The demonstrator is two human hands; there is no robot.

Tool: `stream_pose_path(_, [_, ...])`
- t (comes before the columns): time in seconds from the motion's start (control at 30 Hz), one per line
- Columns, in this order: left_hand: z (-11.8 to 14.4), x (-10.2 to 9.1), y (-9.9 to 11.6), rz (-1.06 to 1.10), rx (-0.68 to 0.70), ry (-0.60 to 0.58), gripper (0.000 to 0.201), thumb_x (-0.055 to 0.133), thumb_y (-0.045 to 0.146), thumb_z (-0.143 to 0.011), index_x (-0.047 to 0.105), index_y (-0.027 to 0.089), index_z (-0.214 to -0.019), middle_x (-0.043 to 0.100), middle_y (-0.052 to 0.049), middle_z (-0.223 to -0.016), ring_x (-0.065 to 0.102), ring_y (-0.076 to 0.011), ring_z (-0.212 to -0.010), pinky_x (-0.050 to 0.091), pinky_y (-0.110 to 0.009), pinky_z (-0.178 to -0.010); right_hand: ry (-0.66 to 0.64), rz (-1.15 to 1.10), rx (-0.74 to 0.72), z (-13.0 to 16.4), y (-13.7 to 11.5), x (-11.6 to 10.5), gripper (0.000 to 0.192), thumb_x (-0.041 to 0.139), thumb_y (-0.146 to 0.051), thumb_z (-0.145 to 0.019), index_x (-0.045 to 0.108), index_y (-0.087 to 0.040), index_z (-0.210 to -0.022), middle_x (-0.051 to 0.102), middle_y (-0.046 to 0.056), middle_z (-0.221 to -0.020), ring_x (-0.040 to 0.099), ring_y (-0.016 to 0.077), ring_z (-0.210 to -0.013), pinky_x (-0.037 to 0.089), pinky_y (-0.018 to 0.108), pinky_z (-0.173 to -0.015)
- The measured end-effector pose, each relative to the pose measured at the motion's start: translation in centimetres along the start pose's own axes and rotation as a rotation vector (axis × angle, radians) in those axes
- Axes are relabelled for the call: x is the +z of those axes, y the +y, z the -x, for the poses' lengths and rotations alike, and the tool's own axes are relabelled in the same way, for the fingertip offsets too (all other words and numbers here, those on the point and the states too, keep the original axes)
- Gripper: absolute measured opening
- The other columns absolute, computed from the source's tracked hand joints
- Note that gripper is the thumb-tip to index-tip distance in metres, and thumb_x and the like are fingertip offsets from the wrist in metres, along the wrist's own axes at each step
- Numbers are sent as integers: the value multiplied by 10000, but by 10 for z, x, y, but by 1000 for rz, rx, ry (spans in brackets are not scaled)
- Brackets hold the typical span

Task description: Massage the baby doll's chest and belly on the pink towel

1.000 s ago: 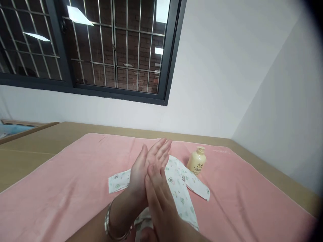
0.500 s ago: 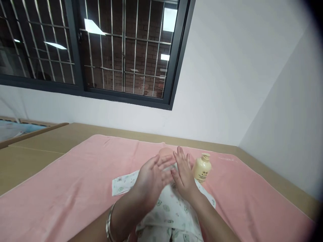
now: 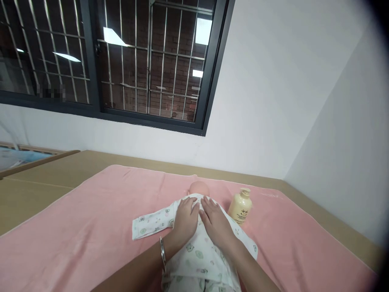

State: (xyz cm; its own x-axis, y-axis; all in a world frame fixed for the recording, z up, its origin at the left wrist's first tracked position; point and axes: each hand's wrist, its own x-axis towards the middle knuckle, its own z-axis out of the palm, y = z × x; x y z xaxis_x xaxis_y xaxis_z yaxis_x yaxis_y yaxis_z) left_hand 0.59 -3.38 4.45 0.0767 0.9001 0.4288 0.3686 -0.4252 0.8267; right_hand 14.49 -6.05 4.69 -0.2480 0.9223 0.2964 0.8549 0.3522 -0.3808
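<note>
Both hands flat, fingers (image 3: 194, 205) extended, pressing doll's printed garment (image 3: 199, 253).

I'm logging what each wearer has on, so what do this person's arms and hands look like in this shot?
Both forearms are bare, with no sleeves in view and no gloves. The left hand has a thin silver-coloured metal bangle at the wrist. The right hand shows no ring, watch or band that I can make out.
</note>
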Motion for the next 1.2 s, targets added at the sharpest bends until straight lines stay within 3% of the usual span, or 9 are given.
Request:
stream_pose_path(0.13, [0,0,-2,9,-38,-31,361,396,364,-917,636,185,-1118,650,-109,-1206,562,-247,-1160,390,-398,-1037,58,150,230,8,-8,14,608,302,-439,-975,407,-58,-1436,381,189,-1473,305,327,-1399,280,526,-1128])
stream_pose_path(0.27, [-5,1,-10,23,-26,-3,354,367,359,-925,656,190,-1040,690,-99,-1092,617,-228,-1047,441,-362,-963,28,117,36,15,-23,15,523,321,-332,-970,409,-141,-1448,334,112,-1508,255,296,-1421,243,526,-1151])
stream_pose_path(0.37, [-4,2,-15,-10,-22,8,362,367,362,-926,648,188,-1072,680,-103,-1125,601,-235,-1087,425,-373,-989,14,23,-60,9,-13,11,490,252,-344,-1004,358,-247,-1472,275,19,-1542,183,238,-1446,191,517,-1171])
stream_pose_path(0.5, [1,2,-15,-60,30,11,370,370,365,-932,641,184,-1106,660,-107,-1179,572,-246,-1135,391,-401,-1035,39,-5,153,0,11,10,573,198,-456,-1007,378,-155,-1461,294,81,-1533,221,245,-1436,201,498,-1172])
stream_pose_path(0.6, [0,2,-17,-76,42,14,365,366,360,-934,648,187,-1089,665,-108,-1163,580,-247,-1115,398,-408,-1026,30,95,249,3,6,11,605,241,-432,-988,388,-64,-1445,367,149,-1491,273,278,-1417,240,485,-1162])
stream_pose_path(0.77, [-7,2,-28,-148,40,1,389,327,342,-944,644,171,-1093,665,-123,-1153,581,-257,-1109,411,-416,-1008,-18,64,96,11,-19,5,545,334,-309,-947,422,-72,-1430,376,127,-1489,303,270,-1407,269,454,-1160])
stream_pose_path(0.87, [-6,4,-33,-269,100,-31,401,307,298,-950,620,151,-1153,641,-121,-1218,553,-252,-1164,370,-436,-1063,10,-43,13,5,-7,7,519,274,-332,-981,405,-144,-1447,338,58,-1517,263,211,-1426,226,422,-1176])
stream_pose_path(1.03, [3,11,-36,-451,163,-70,441,265,291,-977,551,162,-1288,572,-89,-1352,457,-247,-1302,273,-477,-1145,76,-2,262,-10,29,18,607,274,-436,-979,411,-49,-1426,388,141,-1484,293,250,-1413,160,445,-1181])
stream_pose_path(1.2, [4,13,-35,-539,154,-94,432,324,261,-948,536,146,-1306,543,-93,-1386,435,-243,-1327,269,-461,-1157,84,124,288,-6,23,20,574,247,-380,-985,444,-32,-1397,434,165,-1452,332,278,-1392,190,462,-1161])
